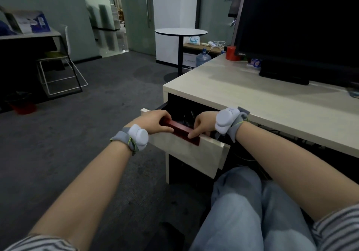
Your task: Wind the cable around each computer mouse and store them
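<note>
A pale wooden drawer [186, 153] under the desk stands partly pulled out, with a dark red strip [180, 129] along its top edge. My left hand [153, 122] curls over the left part of that red edge. My right hand [204, 124] grips the same edge further right, thumb on the front. Inside the drawer lies something dark [187, 117], possibly black cables or a mouse; it is too dark to tell. No mouse shows plainly anywhere.
The light desk top [252, 99] carries a black monitor [295, 27] and a red cylinder [231, 53]. My knees in jeans [252, 202] are just below the drawer. A round table [180, 31], a wire chair [60, 72] and grey carpet lie to the left.
</note>
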